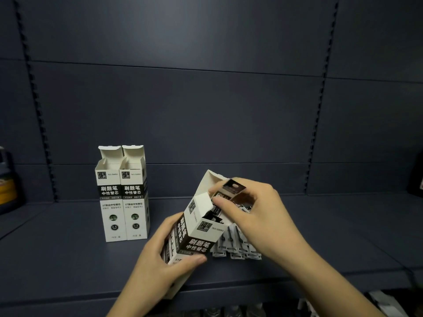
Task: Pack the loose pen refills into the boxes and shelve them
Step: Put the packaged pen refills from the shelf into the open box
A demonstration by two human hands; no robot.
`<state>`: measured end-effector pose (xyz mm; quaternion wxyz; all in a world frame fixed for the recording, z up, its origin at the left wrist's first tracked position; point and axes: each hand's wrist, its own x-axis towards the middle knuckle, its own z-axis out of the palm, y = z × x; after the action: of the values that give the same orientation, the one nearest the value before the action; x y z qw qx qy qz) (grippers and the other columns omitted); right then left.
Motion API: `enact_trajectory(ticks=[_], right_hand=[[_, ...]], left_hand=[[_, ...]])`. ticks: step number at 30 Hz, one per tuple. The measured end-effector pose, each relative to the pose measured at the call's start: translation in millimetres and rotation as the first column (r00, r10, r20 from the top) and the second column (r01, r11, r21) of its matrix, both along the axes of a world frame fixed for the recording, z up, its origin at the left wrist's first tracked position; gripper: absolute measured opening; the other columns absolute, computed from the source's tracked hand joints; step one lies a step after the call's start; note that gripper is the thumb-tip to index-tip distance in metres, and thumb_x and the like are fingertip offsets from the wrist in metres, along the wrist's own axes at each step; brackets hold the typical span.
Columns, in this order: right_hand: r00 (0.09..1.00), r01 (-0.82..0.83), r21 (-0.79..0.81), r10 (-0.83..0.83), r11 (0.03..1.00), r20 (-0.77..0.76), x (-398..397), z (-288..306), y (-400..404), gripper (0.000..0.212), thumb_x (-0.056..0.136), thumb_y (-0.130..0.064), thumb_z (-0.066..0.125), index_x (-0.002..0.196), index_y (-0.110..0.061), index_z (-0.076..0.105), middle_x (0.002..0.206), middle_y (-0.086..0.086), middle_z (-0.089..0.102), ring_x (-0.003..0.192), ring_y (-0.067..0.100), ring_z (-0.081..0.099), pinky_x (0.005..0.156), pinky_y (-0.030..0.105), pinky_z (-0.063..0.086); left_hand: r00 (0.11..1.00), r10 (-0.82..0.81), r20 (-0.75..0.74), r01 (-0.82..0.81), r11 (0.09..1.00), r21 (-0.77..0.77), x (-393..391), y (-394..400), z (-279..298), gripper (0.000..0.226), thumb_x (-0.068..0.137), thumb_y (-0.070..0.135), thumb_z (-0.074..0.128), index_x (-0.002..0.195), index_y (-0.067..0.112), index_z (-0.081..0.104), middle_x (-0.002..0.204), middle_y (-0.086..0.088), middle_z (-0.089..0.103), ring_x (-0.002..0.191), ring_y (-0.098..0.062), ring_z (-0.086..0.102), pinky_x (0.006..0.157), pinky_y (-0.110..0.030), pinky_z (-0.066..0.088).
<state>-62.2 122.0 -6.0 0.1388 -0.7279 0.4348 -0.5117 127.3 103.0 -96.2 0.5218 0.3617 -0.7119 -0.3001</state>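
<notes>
Left hand (158,259) clamps the lower body of a tall white-and-black cardboard refill box (194,234), tilted with its open mouth up and to the right; right hand (251,213), nearer that mouth, pinches a packaged refill (233,191) at the opening, its long axis seemingly in line with the box's. More loose white refill packets (238,248) lie on the dark blue shelf (68,259) just right of the box, under the right hand. Two matching open boxes (123,193) stand upright, touching, further left; print reads "NO.50091", "0.5", "ST".
</notes>
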Motion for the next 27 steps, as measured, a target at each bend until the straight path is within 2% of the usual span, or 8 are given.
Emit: enact_trajectory(ticks=[6, 9, 12, 15, 18, 20, 24, 27], right_hand=[[0.993, 0.028, -0.025, -0.031, 0.999, -0.112, 1.3, 2.7, 0.1, 0.009, 0.082, -0.025, 0.074, 0.080, -0.027, 0.066, 0.080, -0.015, 0.071, 0.083, 0.004, 0.066, 0.084, 0.031, 0.051], [0.989, 0.008, -0.037, -0.013, 0.999, -0.150, 0.1, -0.9, 0.2, 0.006, 0.085, -0.034, 0.069, 0.085, -0.028, 0.067, 0.083, -0.014, 0.070, 0.087, 0.006, 0.064, 0.084, 0.035, 0.051], [0.983, -0.040, -0.045, 0.031, 0.998, -0.183, -1.7, -2.9, 2.9, 0.025, 0.090, -0.047, 0.055, 0.082, -0.025, 0.064, 0.081, -0.009, 0.066, 0.089, 0.010, 0.060, 0.085, 0.039, 0.048], [0.976, -0.084, -0.038, 0.075, 0.996, -0.204, -3.4, -3.7, 3.8, 0.032, 0.094, -0.049, 0.044, 0.083, -0.024, 0.061, 0.080, -0.008, 0.062, 0.088, 0.009, 0.058, 0.080, 0.029, 0.045], [0.970, -0.078, 0.000, 0.076, 0.997, -0.230, -3.3, -3.2, 2.9, 0.015, 0.100, -0.036, 0.047, 0.092, -0.026, 0.056, 0.071, -0.010, 0.062, 0.075, 0.004, 0.055, 0.066, 0.015, 0.035], [0.964, -0.070, 0.005, 0.069, 0.998, -0.256, -2.8, -3.7, 1.3, 0.010, 0.099, -0.029, 0.053, 0.091, -0.024, 0.052, 0.064, -0.012, 0.060, 0.073, 0.002, 0.052, 0.067, 0.013, 0.032], [0.954, -0.052, 0.040, 0.061, 0.998, -0.292, -1.3, 0.6, -0.7, 0.011, 0.095, -0.031, 0.060, 0.085, -0.031, 0.056, 0.077, -0.013, 0.060, 0.087, -0.001, 0.054, 0.074, 0.012, 0.032], [0.945, -0.049, 0.094, 0.077, 0.994, -0.319, -0.7, 6.0, -1.6, 0.007, 0.093, -0.030, 0.062, 0.086, -0.031, 0.065, 0.091, -0.011, 0.060, 0.095, 0.000, 0.055, 0.085, 0.019, 0.041]], left_hand=[[1.000, -0.004, -0.012, 0.005, 1.000, 0.013, -0.4, 0.6, 1.5, 0.063, 0.057, 0.040, 0.083, 0.114, 0.055, 0.058, 0.116, 0.014, 0.071, 0.107, -0.004, 0.068, 0.092, -0.027, 0.051], [1.000, 0.000, -0.021, 0.001, 1.000, 0.015, 0.4, 0.5, 1.8, 0.063, 0.057, 0.040, 0.083, 0.112, 0.056, 0.058, 0.115, 0.015, 0.071, 0.107, -0.004, 0.068, 0.091, -0.026, 0.052], [0.999, -0.003, -0.038, 0.004, 1.000, 0.021, 1.5, 0.2, 1.7, 0.064, 0.057, 0.039, 0.083, 0.113, 0.055, 0.059, 0.117, 0.013, 0.071, 0.108, -0.005, 0.068, 0.093, -0.029, 0.051], [0.999, -0.007, -0.043, 0.008, 1.000, 0.022, 1.9, 0.3, 1.7, 0.064, 0.056, 0.040, 0.083, 0.112, 0.056, 0.059, 0.117, 0.014, 0.071, 0.108, -0.004, 0.068, 0.093, -0.029, 0.050], [0.999, -0.015, -0.040, 0.016, 1.000, 0.024, 1.6, -0.7, 1.6, 0.064, 0.056, 0.040, 0.083, 0.113, 0.056, 0.059, 0.117, 0.014, 0.071, 0.108, -0.005, 0.068, 0.093, -0.029, 0.051], [0.999, -0.019, -0.041, 0.020, 1.000, 0.019, 1.3, -1.5, 1.3, 0.063, 0.056, 0.039, 0.083, 0.112, 0.055, 0.059, 0.116, 0.013, 0.072, 0.107, -0.005, 0.068, 0.092, -0.024, 0.053], [0.998, -0.024, -0.051, 0.024, 1.000, 0.007, 1.1, -3.6, 0.9, 0.063, 0.057, 0.038, 0.083, 0.113, 0.053, 0.060, 0.115, 0.011, 0.073, 0.107, -0.006, 0.069, 0.091, -0.018, 0.052], [0.998, -0.029, -0.060, 0.029, 1.000, 0.005, 1.5, -5.0, 0.3, 0.064, 0.056, 0.037, 0.083, 0.113, 0.053, 0.060, 0.116, 0.010, 0.073, 0.107, -0.007, 0.069, 0.092, -0.019, 0.053]])
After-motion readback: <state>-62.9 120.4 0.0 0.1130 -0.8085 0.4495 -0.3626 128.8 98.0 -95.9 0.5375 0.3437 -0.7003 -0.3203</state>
